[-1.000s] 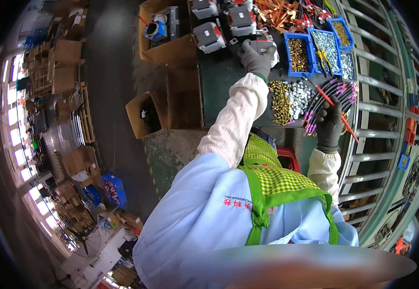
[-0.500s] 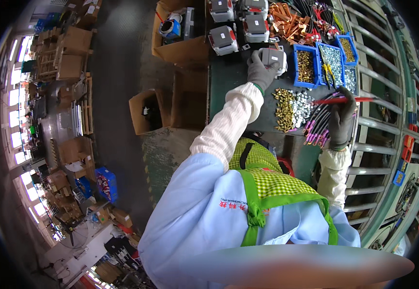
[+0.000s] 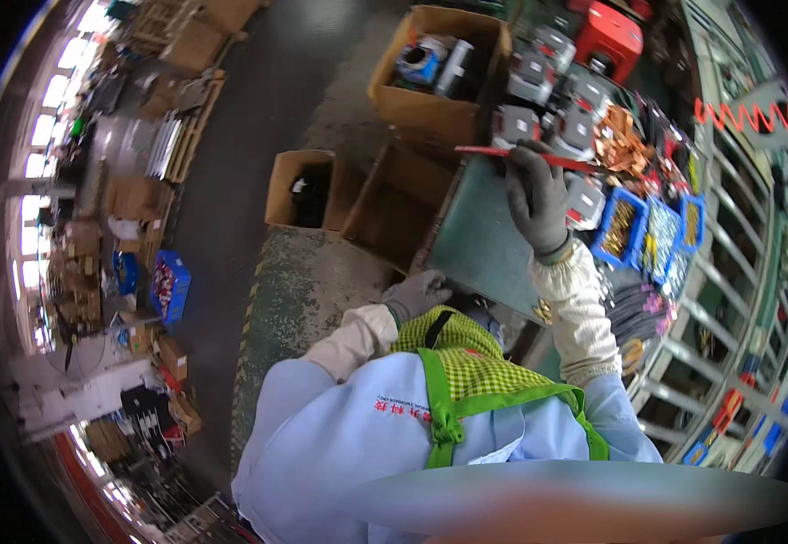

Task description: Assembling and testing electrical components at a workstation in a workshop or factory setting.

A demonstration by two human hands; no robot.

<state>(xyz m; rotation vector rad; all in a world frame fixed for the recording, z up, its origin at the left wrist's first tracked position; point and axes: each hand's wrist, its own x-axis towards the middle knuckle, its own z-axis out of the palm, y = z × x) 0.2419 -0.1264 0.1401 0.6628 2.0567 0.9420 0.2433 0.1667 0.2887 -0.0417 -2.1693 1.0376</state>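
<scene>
My right hand (image 3: 537,201), in a grey glove, is raised over the bench. Its fingers are closed on a long thin red stick (image 3: 476,151), which points out to both sides. Just right of that hand sits a grey-topped boxy unit (image 3: 584,199), partly hidden by it. My gloved left hand (image 3: 415,296) is low at the bench's front left edge, close to my apron. Its fingers are loosely apart, with nothing seen in them. Bare green bench top (image 3: 485,222) shows between the two hands.
Blue bins (image 3: 623,227) of brass and silver fasteners stand at the right, near copper strips (image 3: 623,140) and black cables (image 3: 634,308). More grey units (image 3: 516,125) and a red case (image 3: 610,41) lie beyond. Open cardboard boxes (image 3: 403,195) flank the bench's left; metal rollers (image 3: 720,304) run along its right.
My left hand has left the grey unit and drawn back to the bench's front edge. My right hand has carried the red stick leftward and farther over the bench. The view has turned.
</scene>
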